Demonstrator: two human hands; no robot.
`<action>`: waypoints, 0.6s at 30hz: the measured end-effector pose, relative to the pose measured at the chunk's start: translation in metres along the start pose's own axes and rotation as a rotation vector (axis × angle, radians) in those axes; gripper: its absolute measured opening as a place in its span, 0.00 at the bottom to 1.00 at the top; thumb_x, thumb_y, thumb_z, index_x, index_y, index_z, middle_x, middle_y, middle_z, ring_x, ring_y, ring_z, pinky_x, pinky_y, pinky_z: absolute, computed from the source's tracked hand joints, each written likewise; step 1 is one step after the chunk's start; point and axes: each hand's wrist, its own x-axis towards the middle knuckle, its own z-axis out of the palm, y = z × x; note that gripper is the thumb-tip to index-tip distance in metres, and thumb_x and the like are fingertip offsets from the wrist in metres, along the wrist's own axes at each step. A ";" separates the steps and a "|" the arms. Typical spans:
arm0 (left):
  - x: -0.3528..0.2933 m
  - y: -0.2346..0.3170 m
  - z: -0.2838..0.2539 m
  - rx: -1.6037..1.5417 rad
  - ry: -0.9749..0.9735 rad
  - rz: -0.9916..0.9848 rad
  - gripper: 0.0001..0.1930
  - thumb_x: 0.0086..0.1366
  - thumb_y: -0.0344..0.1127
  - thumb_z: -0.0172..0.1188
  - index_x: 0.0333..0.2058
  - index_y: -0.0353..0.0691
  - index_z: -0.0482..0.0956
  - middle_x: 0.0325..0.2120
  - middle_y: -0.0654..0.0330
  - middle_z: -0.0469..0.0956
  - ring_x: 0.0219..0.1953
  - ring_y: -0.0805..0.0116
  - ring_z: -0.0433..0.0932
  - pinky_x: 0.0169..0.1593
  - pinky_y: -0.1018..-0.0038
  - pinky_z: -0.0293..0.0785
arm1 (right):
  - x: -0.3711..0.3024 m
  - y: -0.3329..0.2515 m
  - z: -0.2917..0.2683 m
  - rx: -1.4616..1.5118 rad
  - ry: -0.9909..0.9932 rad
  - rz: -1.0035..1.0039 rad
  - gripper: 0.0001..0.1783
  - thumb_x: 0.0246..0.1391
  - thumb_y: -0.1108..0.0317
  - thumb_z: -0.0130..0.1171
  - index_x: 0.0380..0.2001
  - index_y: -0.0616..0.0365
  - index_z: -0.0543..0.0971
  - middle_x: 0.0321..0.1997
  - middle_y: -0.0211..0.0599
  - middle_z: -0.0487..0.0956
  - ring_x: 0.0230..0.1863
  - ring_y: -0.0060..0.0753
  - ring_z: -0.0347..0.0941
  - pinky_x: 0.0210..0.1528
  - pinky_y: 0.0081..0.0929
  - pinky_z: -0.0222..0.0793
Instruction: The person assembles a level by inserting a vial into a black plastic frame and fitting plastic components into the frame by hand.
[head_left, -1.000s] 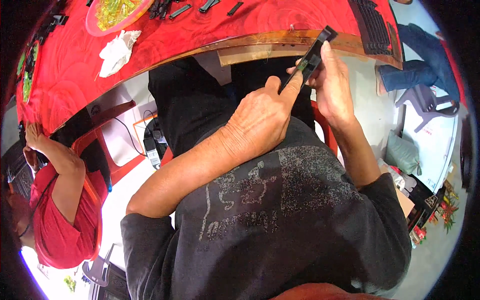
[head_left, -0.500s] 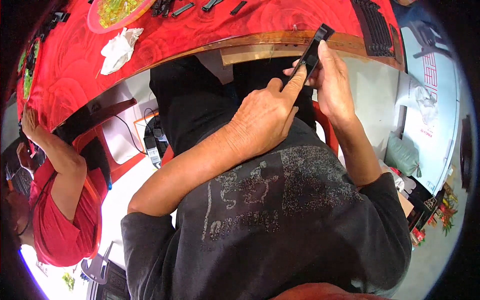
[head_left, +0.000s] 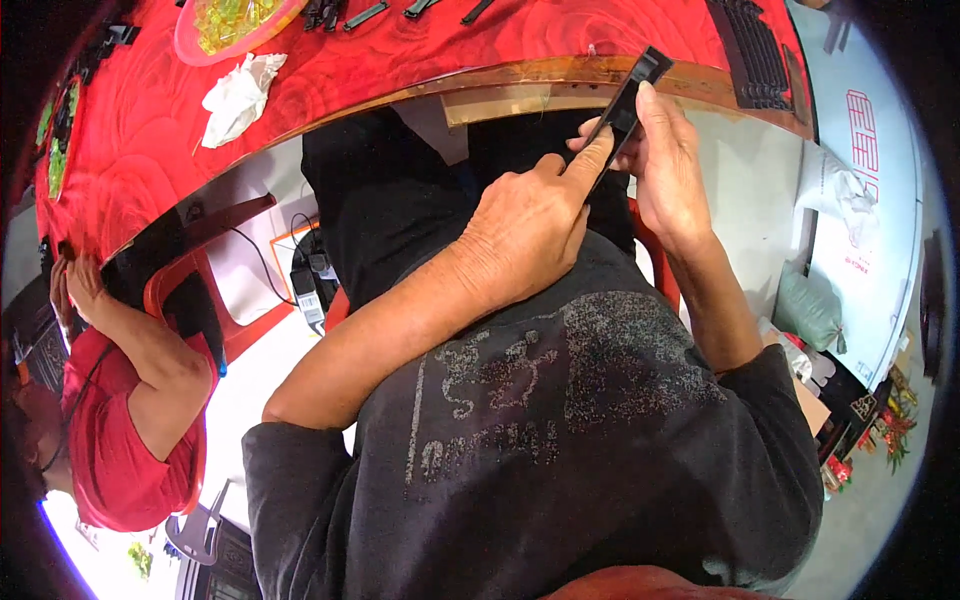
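A long, narrow black plastic piece (head_left: 622,108) slants up over the table's near edge, held in both hands. My right hand (head_left: 668,165) grips it from the right, thumb along its side and fingers behind it. From the left, my left hand (head_left: 530,225) reaches across, its index finger pressed along the lower part of the piece and the other fingers curled below. The piece looks like a shallow channel with raised bits near its upper end. Its lower end is hidden by my left hand.
A red patterned cloth covers the table (head_left: 400,90). On it are a pink bowl (head_left: 190,45) of yellow-green small parts, a crumpled white tissue (head_left: 238,100) and a row of black strips (head_left: 752,55). A co-worker in a red shirt (head_left: 135,430) sits at left.
My hands and the black piece stay almost where they were. The co-worker's arm at left has shifted down and nearer to their body, off the table edge.
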 end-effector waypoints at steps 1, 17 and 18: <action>0.000 -0.001 0.001 0.007 0.014 0.004 0.36 0.56 0.27 0.60 0.64 0.37 0.58 0.30 0.43 0.75 0.31 0.41 0.77 0.35 0.54 0.76 | 0.000 0.001 0.000 -0.017 0.016 0.014 0.23 0.69 0.47 0.39 0.44 0.58 0.71 0.34 0.42 0.82 0.35 0.35 0.82 0.29 0.19 0.69; -0.004 0.008 0.002 0.095 0.092 -0.002 0.21 0.54 0.28 0.62 0.49 0.34 0.76 0.24 0.48 0.75 0.27 0.46 0.78 0.32 0.58 0.76 | 0.000 0.013 -0.011 -0.012 0.077 0.003 0.24 0.68 0.47 0.42 0.40 0.60 0.72 0.32 0.42 0.81 0.30 0.30 0.80 0.31 0.24 0.77; -0.003 0.008 0.001 0.098 0.091 -0.005 0.21 0.54 0.28 0.62 0.49 0.34 0.76 0.24 0.48 0.75 0.27 0.46 0.78 0.32 0.58 0.76 | 0.000 0.012 -0.010 -0.010 0.081 -0.012 0.23 0.68 0.48 0.43 0.39 0.60 0.73 0.32 0.42 0.81 0.30 0.30 0.80 0.31 0.24 0.77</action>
